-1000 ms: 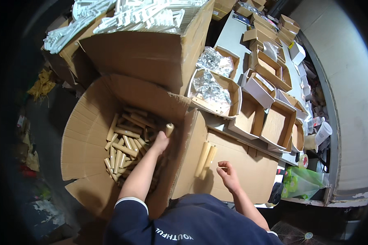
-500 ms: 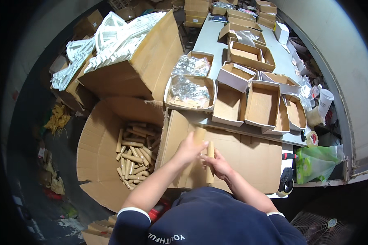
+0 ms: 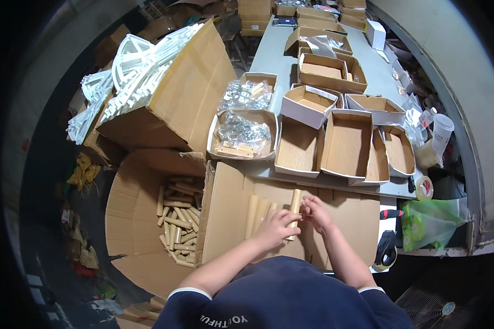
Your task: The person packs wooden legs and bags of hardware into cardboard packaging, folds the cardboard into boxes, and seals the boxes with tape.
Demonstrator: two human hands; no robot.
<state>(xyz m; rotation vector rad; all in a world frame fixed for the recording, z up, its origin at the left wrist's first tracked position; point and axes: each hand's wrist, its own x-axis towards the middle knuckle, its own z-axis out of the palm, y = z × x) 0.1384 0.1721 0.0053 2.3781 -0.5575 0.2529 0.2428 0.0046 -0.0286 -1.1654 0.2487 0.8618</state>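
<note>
Here the person's left hand [image 3: 277, 226] is wrapped closed around the lower part of a tan cardboard tube [image 3: 294, 211], while the right hand [image 3: 315, 211] pinches the same tube just beside it, so both grips are shut on it. The tube stands nearly upright in the picture, its upper end poking out above the two hands, over a flat cardboard sheet [image 3: 346, 216] that lies in front of the person.

Just left of the left grip, two or three more tubes [image 3: 256, 213] lie side by side on the sheet, touching one another; the nearest one sits right against the knuckles. Further left and lower, well apart from the hands, an open carton on the floor [image 3: 127, 230] holds a loose heap of the same tubes [image 3: 177, 222]. Its raised flap stands between that heap and the sheet.

Beyond the grips, past the far edge of the sheet, the grey table [image 3: 269, 52] carries a row of shallow cardboard trays [image 3: 347, 143], most showing bare bottoms. One tray to the upper left of the hands holds clear bags of small metal parts [image 3: 242, 131]. A large carton of white plastic frames [image 3: 142, 71] leans at the far left. To the right of the right grip lie a roll of tape [image 3: 423, 187] and a green plastic bag [image 3: 431, 223].
</note>
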